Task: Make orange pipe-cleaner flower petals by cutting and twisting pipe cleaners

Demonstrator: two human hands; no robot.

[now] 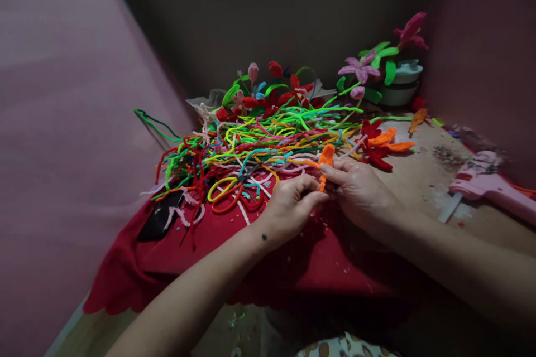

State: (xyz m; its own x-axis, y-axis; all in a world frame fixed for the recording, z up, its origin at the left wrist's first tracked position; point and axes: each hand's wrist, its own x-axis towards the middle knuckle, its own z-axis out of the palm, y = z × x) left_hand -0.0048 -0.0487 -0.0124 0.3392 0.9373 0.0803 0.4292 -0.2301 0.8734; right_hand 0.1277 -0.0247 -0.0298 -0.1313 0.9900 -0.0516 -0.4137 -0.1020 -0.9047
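Between my two hands is an orange pipe-cleaner petal (326, 155), held upright above the red cloth. My right hand (360, 189) pinches its side with thumb and fingers. My left hand (295, 201) is closed at its lower end, where a short orange tail hangs between the fingertips. Just beyond the hands lies a big tangle of colourful pipe cleaners (268, 139). Right of the petal rest red petals (372, 148) and more orange petals (396, 145) on the board.
A pink glue gun (494, 187) lies at the right. Scissors (249, 172) sit among the pipe cleaners, and a black phone-like object (157, 220) at the left. Finished pipe-cleaner flowers (360, 70) and a pale pot (400, 86) stand at the back. Red cloth (268, 268) drapes the front edge.
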